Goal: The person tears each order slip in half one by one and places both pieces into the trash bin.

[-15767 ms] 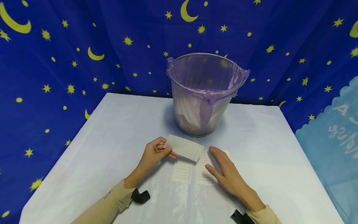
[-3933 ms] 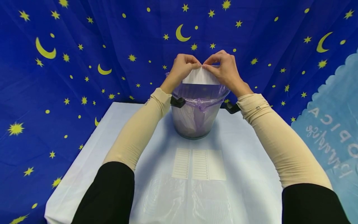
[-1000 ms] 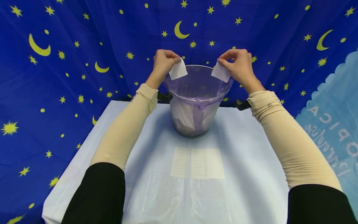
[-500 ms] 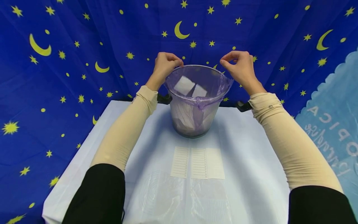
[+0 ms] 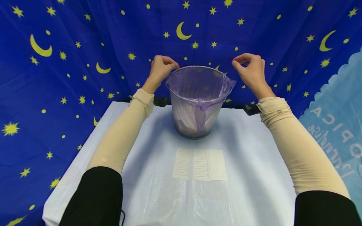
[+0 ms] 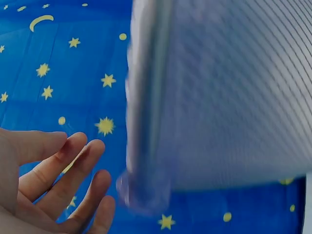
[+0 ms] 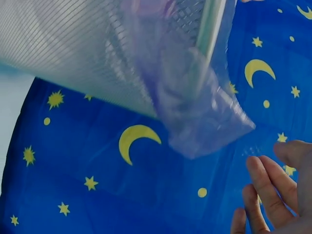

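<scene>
A mesh wastebasket [image 5: 183, 114] stands upright at the back of the table, lined with a thin purple bag [image 5: 201, 104] folded over its rim. My left hand [image 5: 161, 70] hovers just left of the rim; in the left wrist view its relaxed fingers [image 6: 90, 161] are apart from the basket and hold nothing. Further off, to the right of the rim, my right hand [image 5: 251, 70] hangs in the air with loosely bent fingers, also holding nothing. Pale shapes show dimly through the mesh near the bottom. No paper piece is visible through the basket's mouth.
On the white table [image 5: 249, 141] lie a lined paper slip [image 5: 182, 164], a second lined slip [image 5: 201, 164] and a blank strip [image 5: 217, 164] touching it. Clear plastic [image 5: 212, 204] lies in front of them. A starry blue cloth [image 5: 135, 37] hangs behind the basket.
Earlier both hands pinched one slip over the basket, then each held a torn piece. Both pieces were let go, dropped into the basket and went out of sight. The hands have moved apart.
</scene>
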A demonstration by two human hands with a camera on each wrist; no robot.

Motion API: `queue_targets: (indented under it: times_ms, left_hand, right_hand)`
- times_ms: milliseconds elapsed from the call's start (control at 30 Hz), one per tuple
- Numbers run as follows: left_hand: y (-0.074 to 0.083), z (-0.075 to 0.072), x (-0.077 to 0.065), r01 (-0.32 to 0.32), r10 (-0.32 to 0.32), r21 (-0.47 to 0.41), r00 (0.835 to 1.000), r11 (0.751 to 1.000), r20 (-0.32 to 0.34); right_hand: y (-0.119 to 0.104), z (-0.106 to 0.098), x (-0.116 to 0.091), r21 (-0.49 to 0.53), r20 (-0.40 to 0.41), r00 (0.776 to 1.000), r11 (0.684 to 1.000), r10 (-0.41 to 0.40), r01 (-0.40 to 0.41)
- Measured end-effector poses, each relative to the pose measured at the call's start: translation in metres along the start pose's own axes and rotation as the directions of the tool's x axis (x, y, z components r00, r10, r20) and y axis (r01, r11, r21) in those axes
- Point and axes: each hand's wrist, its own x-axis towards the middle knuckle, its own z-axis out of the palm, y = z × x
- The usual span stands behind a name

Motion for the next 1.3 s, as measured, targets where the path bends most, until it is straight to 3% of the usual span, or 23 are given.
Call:
queue_targets:
  times_ms: [133, 333, 533, 800, 1300]
  left_hand:
    - [-0.01, -0.018, 0.001, -0.01, 0.01, 0.021, 1.0, 1.0, 0.0]
    - [-0.024, -0.044, 0.0, 0.052, -0.051, 0.046, 0.998, 0.998, -0.02]
    - [-0.031, -0.056, -0.001, 0.09, -0.089, 0.04, 0.996, 0.995, -0.029]
    - [-0.043, -0.058, -0.004, 0.068, -0.067, 0.03, 0.997, 0.997, -0.029]
    - [-0.077, -0.043, -0.012, 0.071, -0.071, 0.011, 0.997, 0.997, -0.009]
  right_hand:
    - [0.014, -0.004, -0.009, -0.001, -0.012, 1.0, 1.0, 0.01, -0.01]
    - [0.037, -0.01, -0.025, 0.005, -0.021, 0.997, 0.998, 0.068, -0.068]
    - [0.05, -0.013, -0.033, -0.003, -0.043, 0.994, 0.995, 0.097, -0.097]
    - [0.055, -0.009, -0.039, -0.008, -0.04, 0.995, 0.995, 0.095, -0.095]
    - [0.078, 0.006, -0.064, 0.002, -0.02, 0.997, 0.997, 0.073, -0.073]
